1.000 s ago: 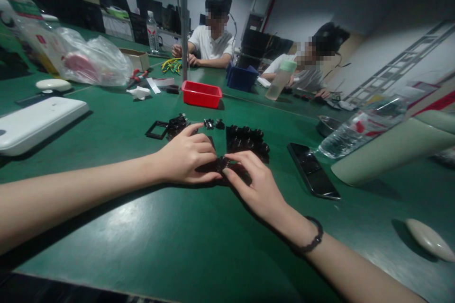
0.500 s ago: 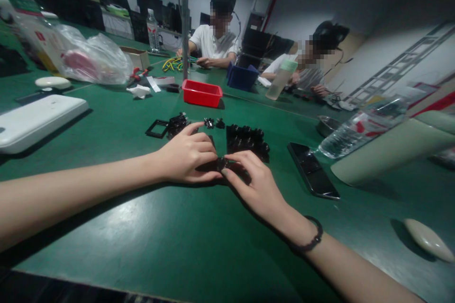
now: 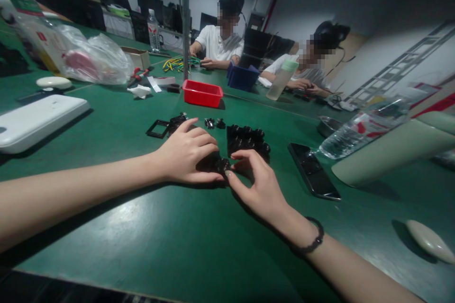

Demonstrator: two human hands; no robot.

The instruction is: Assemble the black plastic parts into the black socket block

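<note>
My left hand (image 3: pixel 188 157) is wrapped over a black part (image 3: pixel 222 165) on the green table, its index finger raised and its thumb along the near side. At that part's right end is my right hand (image 3: pixel 259 177), thumb and fingers curved and apart, the thumb tip beside the part. Just behind my right hand lies a block of black knobbed pieces (image 3: pixel 247 139). Beyond my left hand are a black square frame (image 3: pixel 158 129), a heap of black pieces (image 3: pixel 177 122) and two small black pieces (image 3: pixel 209 123).
A red bin (image 3: pixel 202 93) stands behind the pieces, near a metal pole (image 3: pixel 185 23). To the right are a phone (image 3: pixel 313 170), a water bottle (image 3: pixel 355 128) and a green cylinder (image 3: pixel 387 149). A white device (image 3: pixel 42 120) lies left. Two people sit across the table (image 3: pixel 142 241).
My right hand's fingers have drawn slightly away from the black part and spread. My left index finger has moved left, away from the small pieces. The people opposite have shifted.
</note>
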